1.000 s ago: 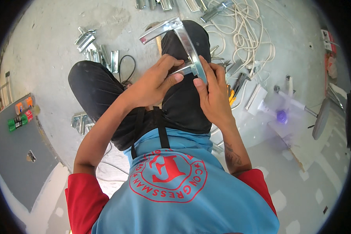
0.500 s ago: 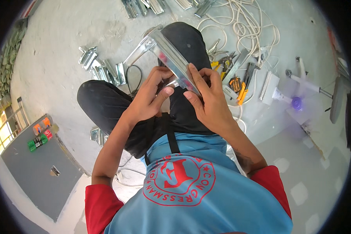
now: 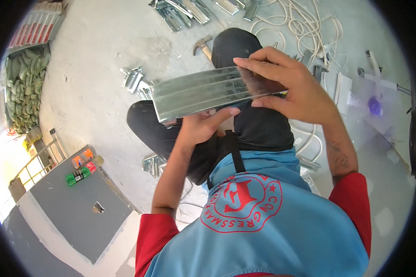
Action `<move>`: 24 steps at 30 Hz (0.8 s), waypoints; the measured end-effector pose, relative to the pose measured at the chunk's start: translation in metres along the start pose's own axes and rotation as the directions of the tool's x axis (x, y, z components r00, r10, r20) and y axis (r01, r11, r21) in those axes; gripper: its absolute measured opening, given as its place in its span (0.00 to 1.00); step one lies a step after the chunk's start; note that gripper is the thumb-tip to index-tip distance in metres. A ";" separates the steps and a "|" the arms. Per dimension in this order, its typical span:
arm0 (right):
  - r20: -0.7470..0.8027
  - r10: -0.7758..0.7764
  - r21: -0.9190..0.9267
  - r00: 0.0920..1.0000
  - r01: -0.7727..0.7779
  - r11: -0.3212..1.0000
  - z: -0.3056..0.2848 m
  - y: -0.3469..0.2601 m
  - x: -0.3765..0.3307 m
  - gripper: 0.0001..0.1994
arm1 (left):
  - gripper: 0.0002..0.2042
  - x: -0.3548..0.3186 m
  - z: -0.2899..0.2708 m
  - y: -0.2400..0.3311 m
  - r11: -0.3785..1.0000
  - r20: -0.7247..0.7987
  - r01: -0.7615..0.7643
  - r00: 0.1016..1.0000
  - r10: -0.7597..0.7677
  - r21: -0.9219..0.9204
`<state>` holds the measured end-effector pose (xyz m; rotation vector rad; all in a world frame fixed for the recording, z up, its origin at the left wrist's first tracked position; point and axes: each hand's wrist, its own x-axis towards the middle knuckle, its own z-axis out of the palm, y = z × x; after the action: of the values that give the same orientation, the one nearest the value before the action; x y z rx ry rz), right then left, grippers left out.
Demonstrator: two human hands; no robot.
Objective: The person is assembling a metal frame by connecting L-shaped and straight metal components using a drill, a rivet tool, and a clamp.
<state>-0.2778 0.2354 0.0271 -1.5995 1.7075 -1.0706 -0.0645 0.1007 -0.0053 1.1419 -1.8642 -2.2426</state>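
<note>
R hand (image 3: 293, 85) grips metal channel (image 3: 194, 94) @ R end; L hand (image 3: 201, 129) partly under, can't tell grip.

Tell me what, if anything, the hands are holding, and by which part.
A shiny metal piece: the right hand grips its right end; the left hand is at its lower edge, its exact grip hidden.

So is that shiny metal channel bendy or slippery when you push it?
The metal channel looks stiff: its lengthwise ridges likely resist bending. Its smooth, shiny face might feel slippery. Its thin-looking edge suggests it's probably light for its size.
</note>
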 end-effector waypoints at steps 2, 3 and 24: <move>0.034 0.007 0.018 0.999 -0.008 1.000 -0.008 -0.006 0.013 0.34 | 0.24 0.003 0.007 -0.002 0.996 -0.039 0.014 0.999 -0.017 -0.088; 0.065 0.029 0.039 0.997 -0.032 0.999 -0.012 -0.009 0.020 0.32 | 0.24 0.005 0.009 -0.003 0.989 -0.084 -0.053 0.996 0.042 -0.135; 0.630 0.175 -0.174 0.757 -0.083 0.981 -0.035 -0.010 0.120 0.34 | 0.34 0.008 0.013 -0.002 0.782 -0.346 -0.463 0.876 0.335 -0.417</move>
<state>-0.3177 0.1233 0.0687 -1.6425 1.3931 -0.2621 -0.0764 0.1085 -0.0108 0.7976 -1.1886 -2.0241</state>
